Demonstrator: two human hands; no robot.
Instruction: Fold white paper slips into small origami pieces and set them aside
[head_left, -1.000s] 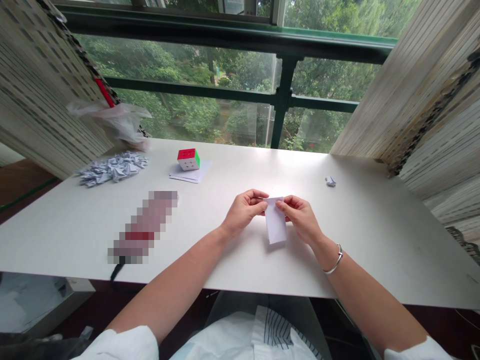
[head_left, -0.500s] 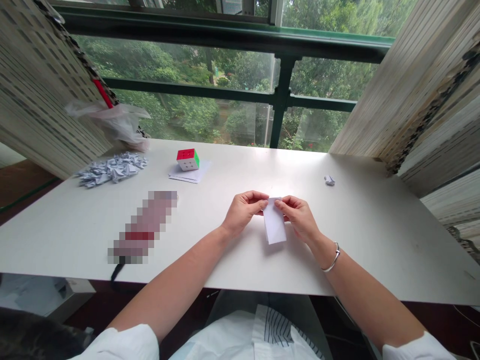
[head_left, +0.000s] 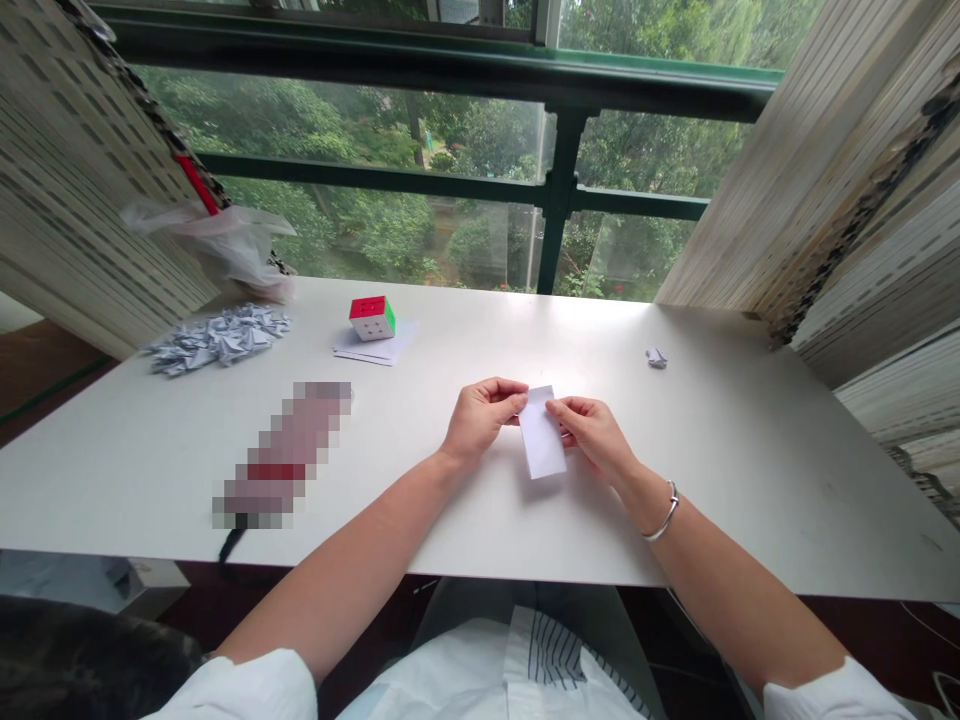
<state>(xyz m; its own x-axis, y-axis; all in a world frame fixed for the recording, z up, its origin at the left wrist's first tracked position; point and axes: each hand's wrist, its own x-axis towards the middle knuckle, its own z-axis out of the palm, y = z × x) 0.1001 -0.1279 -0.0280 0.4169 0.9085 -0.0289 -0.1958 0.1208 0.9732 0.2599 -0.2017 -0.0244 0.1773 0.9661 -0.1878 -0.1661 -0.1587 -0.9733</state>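
A folded white sheet of paper is held up between my two hands, a little above the white table. My left hand pinches its upper left edge between thumb and fingers. On the opposite side my right hand, with a silver bracelet at the wrist, grips the right edge, thumb in front and fingers behind. The paper is a narrow upright strip, tilted slightly, and its far side is hidden from me.
A Rubik's cube stands on white paper sheets. To its left lies a pile of folded papers beside a plastic bag. A blurred pinkish object lies front left. A small folded paper piece sits back right.
The paper has shifted slightly up and left in my hands. More of its top edge shows above my fingers now. Both hands keep their pinch.
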